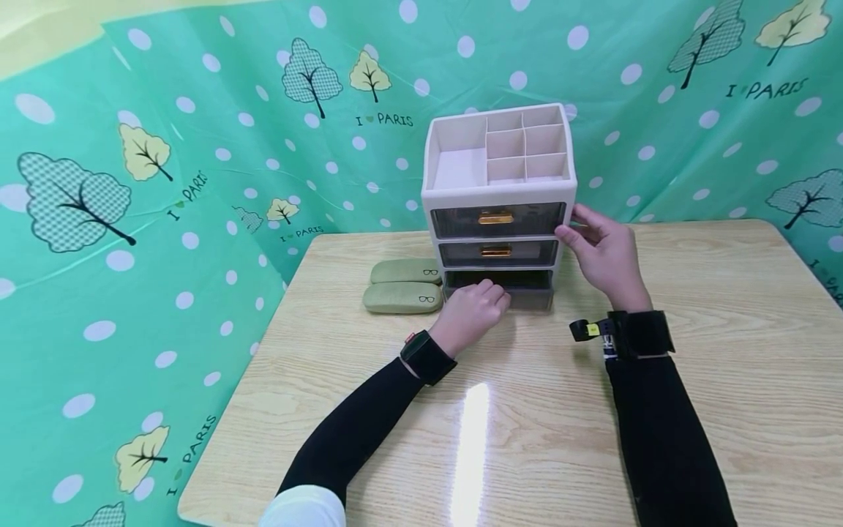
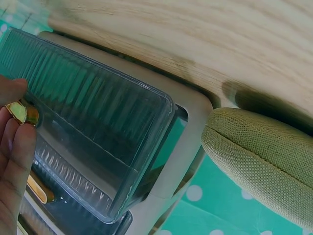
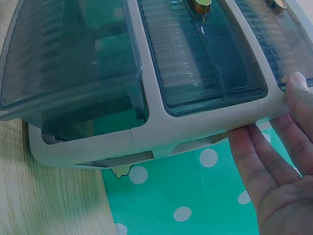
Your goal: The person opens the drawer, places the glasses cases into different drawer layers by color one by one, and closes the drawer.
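A white desktop organizer with three smoky clear drawers stands at the back of the table. Its bottom drawer is pulled partway out. My left hand pinches that drawer's gold handle between thumb and fingers. Higher up on the right, my right hand holds the organizer's side, the thumb on its front edge by the top drawer and the fingers along the side wall. The middle drawer is closed, as is the top one.
Two green glasses cases lie side by side left of the organizer, the front one close to the bottom drawer. Divided compartments form the organizer's top. A green patterned cloth hangs behind the wooden table.
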A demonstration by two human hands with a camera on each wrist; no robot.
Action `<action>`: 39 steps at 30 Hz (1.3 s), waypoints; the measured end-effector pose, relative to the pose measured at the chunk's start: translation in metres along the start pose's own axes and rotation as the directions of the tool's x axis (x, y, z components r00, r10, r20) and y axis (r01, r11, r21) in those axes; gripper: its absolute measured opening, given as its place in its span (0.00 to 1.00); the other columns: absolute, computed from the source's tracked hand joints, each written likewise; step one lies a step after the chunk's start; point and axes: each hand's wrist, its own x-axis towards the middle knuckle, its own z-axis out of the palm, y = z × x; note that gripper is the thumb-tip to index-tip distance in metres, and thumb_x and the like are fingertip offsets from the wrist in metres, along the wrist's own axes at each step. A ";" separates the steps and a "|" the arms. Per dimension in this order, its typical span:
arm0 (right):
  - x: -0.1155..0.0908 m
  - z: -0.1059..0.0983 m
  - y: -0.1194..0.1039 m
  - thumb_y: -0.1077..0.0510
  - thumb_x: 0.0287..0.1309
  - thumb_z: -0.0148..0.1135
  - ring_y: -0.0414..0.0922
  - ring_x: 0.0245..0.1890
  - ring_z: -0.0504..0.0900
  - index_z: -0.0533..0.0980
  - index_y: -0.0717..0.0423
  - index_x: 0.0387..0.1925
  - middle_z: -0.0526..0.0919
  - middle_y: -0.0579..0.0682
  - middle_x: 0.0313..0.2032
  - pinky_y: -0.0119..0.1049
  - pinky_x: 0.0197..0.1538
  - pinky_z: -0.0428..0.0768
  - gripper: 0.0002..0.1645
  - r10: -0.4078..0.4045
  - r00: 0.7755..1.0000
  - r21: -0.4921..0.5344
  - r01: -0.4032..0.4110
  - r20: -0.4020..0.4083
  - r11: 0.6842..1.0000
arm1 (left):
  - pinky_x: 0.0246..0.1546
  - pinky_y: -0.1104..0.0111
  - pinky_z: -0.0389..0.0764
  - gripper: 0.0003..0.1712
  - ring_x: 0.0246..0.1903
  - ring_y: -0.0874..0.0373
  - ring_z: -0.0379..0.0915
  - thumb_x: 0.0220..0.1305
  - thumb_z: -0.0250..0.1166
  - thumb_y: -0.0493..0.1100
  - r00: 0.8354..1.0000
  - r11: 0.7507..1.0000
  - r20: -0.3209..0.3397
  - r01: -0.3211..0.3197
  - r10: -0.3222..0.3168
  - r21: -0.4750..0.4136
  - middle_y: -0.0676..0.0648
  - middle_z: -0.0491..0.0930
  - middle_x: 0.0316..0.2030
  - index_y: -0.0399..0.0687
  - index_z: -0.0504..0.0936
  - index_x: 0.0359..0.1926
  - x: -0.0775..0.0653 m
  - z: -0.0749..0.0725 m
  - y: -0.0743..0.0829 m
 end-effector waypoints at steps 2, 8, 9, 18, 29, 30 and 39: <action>0.000 0.000 0.000 0.51 0.68 0.66 0.49 0.58 0.84 0.75 0.47 0.68 0.81 0.53 0.62 0.27 0.54 0.81 0.28 0.002 1.000 -0.002 -0.002 0.001 1.000 | 0.36 0.74 0.83 0.12 0.37 0.59 0.81 0.69 0.62 0.30 1.000 1.000 0.006 -0.002 0.002 0.002 0.51 0.87 0.38 0.47 0.90 0.40 -0.001 -0.001 0.001; 0.000 0.001 0.000 0.51 0.69 0.65 0.49 0.57 0.84 0.75 0.47 0.68 0.81 0.54 0.62 0.27 0.53 0.81 0.28 0.000 1.000 0.001 0.000 0.005 1.000 | 0.38 0.75 0.83 0.11 0.39 0.60 0.81 0.69 0.64 0.32 1.000 1.000 0.031 0.000 0.000 0.002 0.52 0.87 0.39 0.49 0.90 0.41 -0.004 -0.004 0.003; 0.000 0.001 0.000 0.51 0.69 0.65 0.49 0.57 0.84 0.75 0.47 0.68 0.82 0.54 0.62 0.27 0.53 0.81 0.28 -0.001 1.000 0.000 0.001 0.005 1.000 | 0.38 0.75 0.83 0.10 0.39 0.60 0.81 0.69 0.64 0.32 0.999 1.000 0.033 0.001 -0.001 0.001 0.52 0.87 0.39 0.49 0.90 0.41 -0.005 -0.004 0.003; 0.000 0.001 0.000 0.50 0.69 0.65 0.51 0.58 0.83 0.75 0.46 0.69 0.81 0.52 0.62 0.29 0.55 0.81 0.28 0.008 1.000 -0.006 -0.007 0.008 1.000 | 0.39 0.74 0.83 0.08 0.39 0.60 0.81 0.69 0.65 0.34 1.000 1.000 0.018 0.002 -0.002 0.000 0.52 0.87 0.39 0.48 0.90 0.41 -0.010 -0.010 0.008; -0.001 0.001 0.001 0.50 0.69 0.65 0.52 0.58 0.83 0.74 0.45 0.69 0.81 0.52 0.63 0.30 0.56 0.81 0.28 0.004 1.000 -0.012 -0.004 0.005 1.000 | 0.33 0.76 0.82 0.08 0.36 0.61 0.80 0.68 0.66 0.34 1.000 1.000 0.000 -0.014 0.014 -0.003 0.52 0.87 0.38 0.48 0.90 0.39 -0.015 -0.014 0.014; -0.001 0.001 0.001 0.50 0.69 0.65 0.52 0.58 0.83 0.74 0.45 0.69 0.81 0.52 0.63 0.31 0.56 0.81 0.28 0.005 1.000 -0.013 -0.005 0.006 1.000 | 0.32 0.76 0.82 0.08 0.36 0.61 0.80 0.68 0.66 0.34 1.000 1.000 -0.002 -0.014 0.014 0.000 0.53 0.87 0.38 0.49 0.90 0.39 -0.015 -0.015 0.014; -0.001 0.000 0.001 0.50 0.69 0.65 0.50 0.58 0.84 0.74 0.45 0.69 0.81 0.52 0.62 0.28 0.54 0.81 0.28 0.002 1.000 -0.013 -0.002 0.004 1.000 | 0.29 0.76 0.81 0.08 0.36 0.62 0.80 0.69 0.65 0.34 1.000 1.000 0.011 -0.016 0.016 0.002 0.53 0.87 0.37 0.49 0.90 0.40 -0.017 -0.020 0.019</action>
